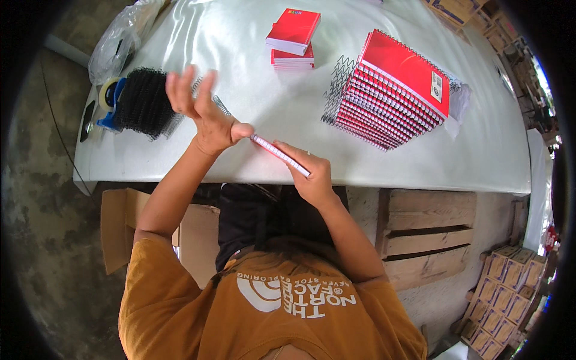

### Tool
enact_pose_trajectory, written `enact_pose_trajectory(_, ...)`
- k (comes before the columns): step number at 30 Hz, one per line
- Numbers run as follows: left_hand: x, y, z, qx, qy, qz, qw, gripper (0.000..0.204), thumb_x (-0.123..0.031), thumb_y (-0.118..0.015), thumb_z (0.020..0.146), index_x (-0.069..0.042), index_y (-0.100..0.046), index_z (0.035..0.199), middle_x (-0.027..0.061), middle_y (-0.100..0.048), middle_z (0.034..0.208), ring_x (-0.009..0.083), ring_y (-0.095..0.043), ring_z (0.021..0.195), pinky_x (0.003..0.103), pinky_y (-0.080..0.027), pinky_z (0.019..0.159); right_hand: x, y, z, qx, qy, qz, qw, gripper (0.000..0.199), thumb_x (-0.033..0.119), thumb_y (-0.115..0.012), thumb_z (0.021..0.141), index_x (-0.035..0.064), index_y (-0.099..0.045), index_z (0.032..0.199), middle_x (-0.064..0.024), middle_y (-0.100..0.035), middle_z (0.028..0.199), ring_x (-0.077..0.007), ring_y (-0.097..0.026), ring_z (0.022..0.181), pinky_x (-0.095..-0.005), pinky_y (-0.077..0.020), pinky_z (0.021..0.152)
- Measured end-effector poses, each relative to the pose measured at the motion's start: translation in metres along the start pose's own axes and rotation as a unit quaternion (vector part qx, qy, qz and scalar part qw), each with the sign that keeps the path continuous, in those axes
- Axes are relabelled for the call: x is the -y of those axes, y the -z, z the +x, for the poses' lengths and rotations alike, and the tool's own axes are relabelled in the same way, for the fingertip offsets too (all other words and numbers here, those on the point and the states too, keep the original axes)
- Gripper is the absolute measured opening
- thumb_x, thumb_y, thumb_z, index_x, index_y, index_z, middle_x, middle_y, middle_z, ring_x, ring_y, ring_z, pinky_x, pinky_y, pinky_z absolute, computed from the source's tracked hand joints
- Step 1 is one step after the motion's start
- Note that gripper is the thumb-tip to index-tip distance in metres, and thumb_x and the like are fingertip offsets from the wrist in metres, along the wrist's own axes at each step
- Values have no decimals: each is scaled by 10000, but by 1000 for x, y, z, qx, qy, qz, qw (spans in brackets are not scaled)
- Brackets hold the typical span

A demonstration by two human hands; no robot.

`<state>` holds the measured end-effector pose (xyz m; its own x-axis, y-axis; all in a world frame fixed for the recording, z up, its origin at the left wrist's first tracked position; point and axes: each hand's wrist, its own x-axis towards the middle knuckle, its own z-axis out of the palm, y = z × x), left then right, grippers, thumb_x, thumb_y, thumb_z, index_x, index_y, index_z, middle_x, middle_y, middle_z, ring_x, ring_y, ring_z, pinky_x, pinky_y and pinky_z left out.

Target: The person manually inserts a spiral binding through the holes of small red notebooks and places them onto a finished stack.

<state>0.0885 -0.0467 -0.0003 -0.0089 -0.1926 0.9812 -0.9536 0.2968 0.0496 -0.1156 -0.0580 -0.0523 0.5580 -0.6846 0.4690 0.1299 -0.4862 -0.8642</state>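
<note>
My right hand (311,174) grips a small notebook (281,155) with its narrow edge turned up toward me. My left hand (207,114) has its fingers raised and spread, a little blurred, and its thumb touches the notebook's upper left end. Behind that hand shows a loose wire coil (222,105); whether the fingers touch it I cannot tell. Left of it lies a pile of black wire coils (144,103). To the right rises a tall stack of red spiral notebooks (403,75), with more coils (338,90) against its left side.
Red-covered pads (294,30) lie in a small stack toward the far side of the white table (252,54). A blue tape dispenser (110,103) and a clear plastic bag (123,39) sit at the left edge. An open cardboard box (198,240) and a wooden pallet (427,237) stand below.
</note>
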Motion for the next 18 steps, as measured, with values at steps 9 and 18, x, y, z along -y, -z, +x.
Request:
enact_pose_trajectory(9, -31, 49, -27, 206, -137, 72, 966, 1134, -834, -207, 738, 135, -269, 1323, 341, -23, 1448, 522, -28, 1335, 617, 5, 1049, 8, -1, -4, 21, 72, -14, 997, 412, -116, -554, 746, 39, -608, 1124, -152, -645, 1052, -294, -640, 944, -337, -520, 784)
enact_pose_trajectory(18, -58, 53, -61, 303, -121, 36, 945, 1038, -755, -408, 749, 52, -244, 1381, 327, -295, 1362, 492, -165, 1305, 630, -113, 1031, 2, -1, -3, 41, 106, -30, 993, 339, -52, -569, 782, 1, -592, 1116, -175, -642, 1032, -324, -636, 938, -370, -521, 783)
